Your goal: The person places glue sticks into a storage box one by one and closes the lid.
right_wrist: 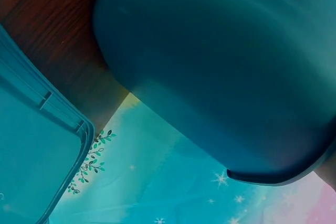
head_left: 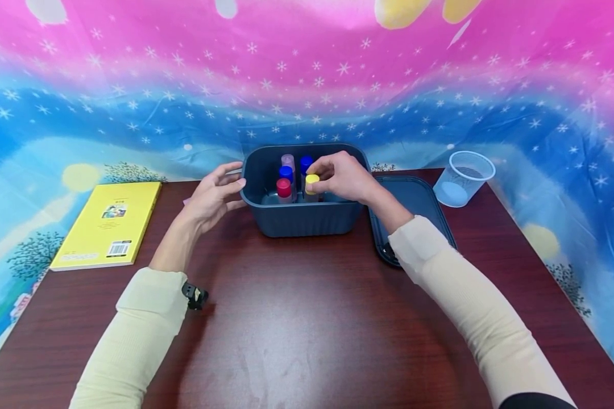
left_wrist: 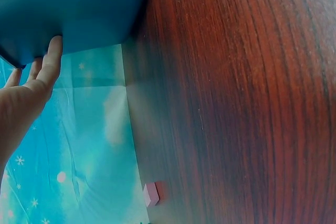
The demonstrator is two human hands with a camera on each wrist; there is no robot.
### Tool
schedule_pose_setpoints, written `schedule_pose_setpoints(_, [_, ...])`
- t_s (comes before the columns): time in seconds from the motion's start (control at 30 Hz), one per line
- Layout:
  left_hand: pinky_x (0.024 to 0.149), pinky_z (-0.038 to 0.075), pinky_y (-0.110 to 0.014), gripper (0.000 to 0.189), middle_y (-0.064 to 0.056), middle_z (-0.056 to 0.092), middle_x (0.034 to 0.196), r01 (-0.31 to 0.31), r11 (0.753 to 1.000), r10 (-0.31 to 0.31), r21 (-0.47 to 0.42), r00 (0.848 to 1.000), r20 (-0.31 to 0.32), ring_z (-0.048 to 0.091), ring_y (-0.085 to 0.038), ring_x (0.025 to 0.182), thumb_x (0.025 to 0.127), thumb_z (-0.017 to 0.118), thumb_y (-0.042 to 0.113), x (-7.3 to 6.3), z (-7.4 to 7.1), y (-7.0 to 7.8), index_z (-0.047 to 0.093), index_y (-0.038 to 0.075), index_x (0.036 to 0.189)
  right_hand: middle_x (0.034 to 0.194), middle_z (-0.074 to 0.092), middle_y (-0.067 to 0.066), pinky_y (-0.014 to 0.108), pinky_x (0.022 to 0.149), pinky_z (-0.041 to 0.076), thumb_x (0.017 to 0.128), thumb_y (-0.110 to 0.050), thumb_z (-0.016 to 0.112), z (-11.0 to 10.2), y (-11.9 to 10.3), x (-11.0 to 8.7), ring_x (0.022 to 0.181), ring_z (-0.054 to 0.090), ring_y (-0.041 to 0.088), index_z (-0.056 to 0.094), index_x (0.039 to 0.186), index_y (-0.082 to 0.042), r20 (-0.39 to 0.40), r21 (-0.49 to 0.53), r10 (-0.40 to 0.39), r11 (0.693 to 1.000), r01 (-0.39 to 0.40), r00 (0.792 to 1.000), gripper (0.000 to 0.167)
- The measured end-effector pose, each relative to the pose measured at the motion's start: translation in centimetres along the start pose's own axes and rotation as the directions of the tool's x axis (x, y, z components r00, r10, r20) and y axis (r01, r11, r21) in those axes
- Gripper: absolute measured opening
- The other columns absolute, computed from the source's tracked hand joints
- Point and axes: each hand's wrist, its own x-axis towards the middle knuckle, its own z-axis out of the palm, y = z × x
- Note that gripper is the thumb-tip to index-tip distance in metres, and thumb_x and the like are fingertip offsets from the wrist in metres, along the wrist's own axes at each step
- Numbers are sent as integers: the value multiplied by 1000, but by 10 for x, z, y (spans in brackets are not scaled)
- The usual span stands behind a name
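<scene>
A dark grey storage bin stands at the back middle of the table, its top uncovered. In it are a red-capped bottle, two blue-capped bottles and a clear, pinkish-topped one. My right hand reaches over the bin's right side and pinches a yellow-capped bottle by its cap; the bottle's lower part is hidden by the bin's wall. At the bin's left end my left hand touches the wall with extended fingers. The right wrist view shows the bin but not the fingers.
Right of the bin lies its dark lid, partly under my right forearm. A white mesh cup stands beyond it at the back right. A yellow book lies at the left. Behind my left hand is a small pink block near the table's back edge.
</scene>
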Motion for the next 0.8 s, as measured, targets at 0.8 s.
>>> schedule_pose_setpoints(0.8, [111, 40, -52, 60, -19, 30, 157, -3, 1000, 3, 8, 1000, -2, 42, -32, 136, 104, 57, 13, 0, 1, 0, 30, 11, 158, 120, 70, 8, 40, 94, 54, 92, -16, 78, 0, -7, -3, 109, 66, 21, 69, 125, -3, 34, -64, 1, 998, 1, 999, 37])
